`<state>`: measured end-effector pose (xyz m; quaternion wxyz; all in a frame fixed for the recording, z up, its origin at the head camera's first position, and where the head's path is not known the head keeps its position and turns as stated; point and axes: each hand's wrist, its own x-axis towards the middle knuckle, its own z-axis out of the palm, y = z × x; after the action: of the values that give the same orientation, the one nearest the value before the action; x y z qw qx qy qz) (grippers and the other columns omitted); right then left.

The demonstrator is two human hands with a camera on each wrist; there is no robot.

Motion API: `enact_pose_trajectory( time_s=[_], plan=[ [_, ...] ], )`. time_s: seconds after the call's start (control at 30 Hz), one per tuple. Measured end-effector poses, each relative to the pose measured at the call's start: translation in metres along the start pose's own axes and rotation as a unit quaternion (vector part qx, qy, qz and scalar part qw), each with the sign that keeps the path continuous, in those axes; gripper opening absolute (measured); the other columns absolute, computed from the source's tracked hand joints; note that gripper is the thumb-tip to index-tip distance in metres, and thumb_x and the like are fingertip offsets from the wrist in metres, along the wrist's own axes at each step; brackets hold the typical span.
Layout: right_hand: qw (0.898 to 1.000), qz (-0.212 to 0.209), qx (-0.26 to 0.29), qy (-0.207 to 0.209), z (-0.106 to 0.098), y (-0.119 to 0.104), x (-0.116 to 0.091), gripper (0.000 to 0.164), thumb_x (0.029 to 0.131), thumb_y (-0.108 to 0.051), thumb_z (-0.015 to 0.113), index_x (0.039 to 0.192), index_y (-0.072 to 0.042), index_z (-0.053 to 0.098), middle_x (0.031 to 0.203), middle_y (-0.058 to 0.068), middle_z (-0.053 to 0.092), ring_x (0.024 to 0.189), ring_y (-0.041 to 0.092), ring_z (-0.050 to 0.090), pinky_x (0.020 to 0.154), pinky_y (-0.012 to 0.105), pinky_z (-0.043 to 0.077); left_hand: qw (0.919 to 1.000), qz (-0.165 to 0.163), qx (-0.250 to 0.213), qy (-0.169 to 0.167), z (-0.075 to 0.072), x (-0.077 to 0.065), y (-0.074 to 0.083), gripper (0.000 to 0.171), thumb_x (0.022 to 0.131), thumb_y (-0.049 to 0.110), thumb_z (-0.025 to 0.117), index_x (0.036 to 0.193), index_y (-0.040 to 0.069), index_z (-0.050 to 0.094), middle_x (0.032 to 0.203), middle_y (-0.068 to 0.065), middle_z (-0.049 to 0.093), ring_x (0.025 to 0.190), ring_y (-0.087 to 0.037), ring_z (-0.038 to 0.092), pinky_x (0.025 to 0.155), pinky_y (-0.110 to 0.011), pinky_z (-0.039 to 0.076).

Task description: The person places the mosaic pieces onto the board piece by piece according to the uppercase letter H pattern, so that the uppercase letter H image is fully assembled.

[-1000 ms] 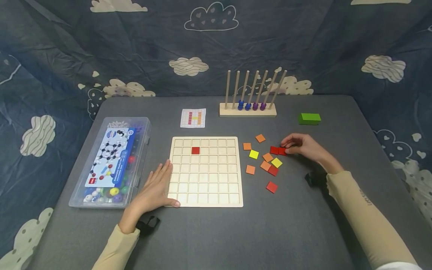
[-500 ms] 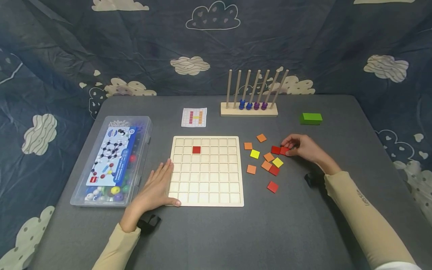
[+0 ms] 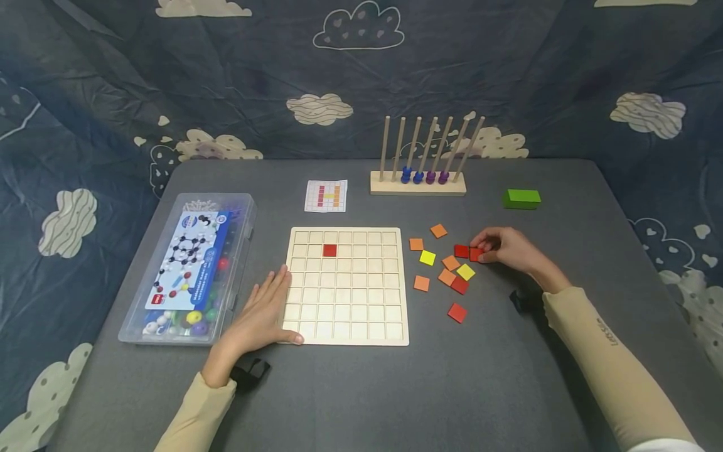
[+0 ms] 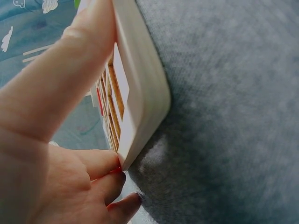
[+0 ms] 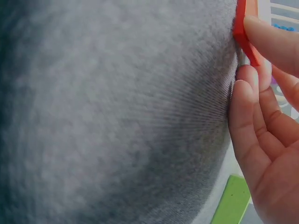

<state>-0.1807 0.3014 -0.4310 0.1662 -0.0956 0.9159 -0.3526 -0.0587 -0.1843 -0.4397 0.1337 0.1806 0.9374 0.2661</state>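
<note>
My left hand point(image 3: 260, 317) lies with straight fingers along the left edge of a wooden grid board point(image 3: 357, 296), its thumb at the lower left corner. In the left wrist view the thumb point(image 4: 70, 70) reaches over the board's frame point(image 4: 149, 88). One red tile point(image 3: 330, 250) sits in a cell of the second row. On the right, my right hand point(image 3: 511, 250) pinches a red square tile point(image 3: 476, 255) between thumb and fingers. Another red tile point(image 3: 461, 251) is right beside it. The right wrist view shows the thumb against the pinched tile's side point(image 5: 240, 28).
Loose orange point(image 3: 421, 284), yellow point(image 3: 427, 258) and red tiles point(image 3: 457, 312) are scattered right of the board. Behind it are a pattern card point(image 3: 326, 196) and a bead abacus point(image 3: 418, 186). A green block point(image 3: 521, 199) stands far right, a molecular model kit box point(image 3: 186, 263) left.
My right thumb and fingers have closed in on the red tile at the right end of the pile. The left hand and the board keep their places.
</note>
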Motion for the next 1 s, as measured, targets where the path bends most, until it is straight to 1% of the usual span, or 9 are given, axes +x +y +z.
enact_pose_trajectory(
  time_s=[0.17, 0.3, 0.43, 0.53, 0.67, 0.83, 1.0],
  plan=[
    [1.000, -0.012, 0.010, -0.008, -0.003, 0.000, 0.002, 0.020, 0.080, 0.007, 0.069, 0.100, 0.005, 0.065, 0.086, 0.012, 0.058, 0.079, 0.025, 0.051, 0.063, 0.024, 0.044, 1.0000, -0.001, 0.000, -0.001, 0.000, 0.000, 0.000, 0.124, 0.062, 0.041, 0.087, 0.148, -0.011, 0.014, 0.156, -0.025, 0.004, 0.141, -0.045, 0.003, 0.107, -0.064, 0.003],
    [0.998, -0.010, 0.046, -0.034, -0.007, -0.003, 0.005, 0.021, 0.085, 0.003, 0.067, 0.105, 0.006, 0.064, 0.091, 0.012, 0.060, 0.079, 0.023, 0.052, 0.065, 0.025, 0.047, 1.0000, 0.000, 0.000, -0.002, 0.001, 0.000, 0.000, 0.124, 0.062, 0.040, 0.087, 0.148, -0.011, 0.013, 0.156, -0.025, 0.004, 0.141, -0.045, 0.003, 0.107, -0.064, 0.003],
    [0.995, 0.001, 0.077, -0.058, -0.007, -0.018, 0.009, 0.023, 0.088, -0.002, 0.065, 0.109, 0.007, 0.062, 0.094, 0.012, 0.061, 0.080, 0.019, 0.056, 0.070, 0.028, 0.051, 1.0000, -0.001, 0.002, -0.004, 0.000, 0.000, -0.001, 0.123, 0.063, 0.040, 0.087, 0.148, -0.011, 0.013, 0.156, -0.025, 0.003, 0.141, -0.045, 0.003, 0.107, -0.064, 0.003],
    [0.992, -0.007, 0.099, -0.075, -0.002, -0.034, 0.014, 0.023, 0.089, -0.003, 0.064, 0.110, 0.007, 0.060, 0.095, 0.012, 0.061, 0.080, 0.019, 0.057, 0.073, 0.029, 0.051, 1.0000, -0.002, 0.002, -0.004, 0.000, 0.000, -0.001, 0.123, 0.062, 0.039, 0.087, 0.148, -0.011, 0.013, 0.156, -0.025, 0.003, 0.141, -0.045, 0.002, 0.107, -0.064, 0.003],
    [0.988, -0.044, 0.119, -0.093, 0.012, -0.055, 0.028, 0.020, 0.088, 0.000, 0.064, 0.106, 0.008, 0.061, 0.094, 0.013, 0.063, 0.078, 0.020, 0.058, 0.073, 0.027, 0.051, 1.0000, -0.003, 0.002, -0.003, 0.000, 0.001, 0.000, 0.123, 0.062, 0.038, 0.087, 0.148, -0.012, 0.013, 0.156, -0.025, 0.003, 0.141, -0.045, 0.003, 0.107, -0.064, 0.003],
    [0.979, -0.098, 0.132, -0.119, 0.040, -0.081, 0.050, 0.014, 0.087, 0.003, 0.064, 0.101, 0.006, 0.063, 0.087, 0.012, 0.065, 0.073, 0.022, 0.060, 0.070, 0.030, 0.051, 1.0000, -0.003, 0.001, -0.002, 0.000, 0.001, 0.000, 0.123, 0.062, 0.038, 0.088, 0.147, -0.012, 0.014, 0.156, -0.026, 0.003, 0.141, -0.045, 0.003, 0.107, -0.064, 0.004],
    [0.971, -0.126, 0.141, -0.146, 0.069, -0.114, 0.068, 0.011, 0.087, 0.002, 0.065, 0.098, 0.004, 0.064, 0.084, 0.010, 0.063, 0.072, 0.023, 0.059, 0.067, 0.032, 0.049, 1.0000, -0.003, 0.005, -0.003, -0.001, 0.000, 0.000, 0.124, 0.062, 0.039, 0.087, 0.147, -0.012, 0.013, 0.155, -0.027, 0.003, 0.140, -0.046, 0.004, 0.107, -0.064, 0.004]
  ],
)
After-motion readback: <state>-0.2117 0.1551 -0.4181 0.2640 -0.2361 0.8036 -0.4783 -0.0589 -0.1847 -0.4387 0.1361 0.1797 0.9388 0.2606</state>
